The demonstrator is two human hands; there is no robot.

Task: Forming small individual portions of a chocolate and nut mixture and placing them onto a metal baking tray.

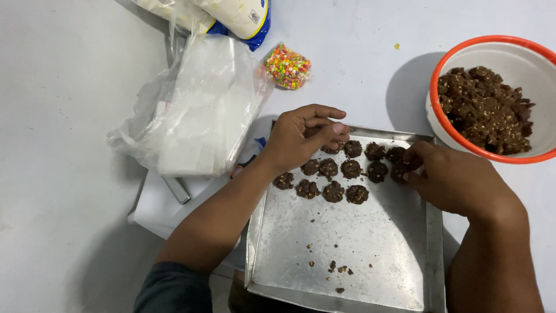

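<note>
Tray: dough balls | bowl: dough | hands: left hand pinching dough ball, right hand gripping another

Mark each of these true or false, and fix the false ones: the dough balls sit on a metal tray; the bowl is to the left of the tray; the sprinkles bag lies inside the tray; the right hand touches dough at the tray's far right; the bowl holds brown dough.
1. The dough balls sit on a metal tray. True.
2. The bowl is to the left of the tray. False: it stands to the tray's right.
3. The sprinkles bag lies inside the tray. False: it lies on the table, beyond the tray.
4. The right hand touches dough at the tray's far right. True.
5. The bowl holds brown dough. True.
</note>
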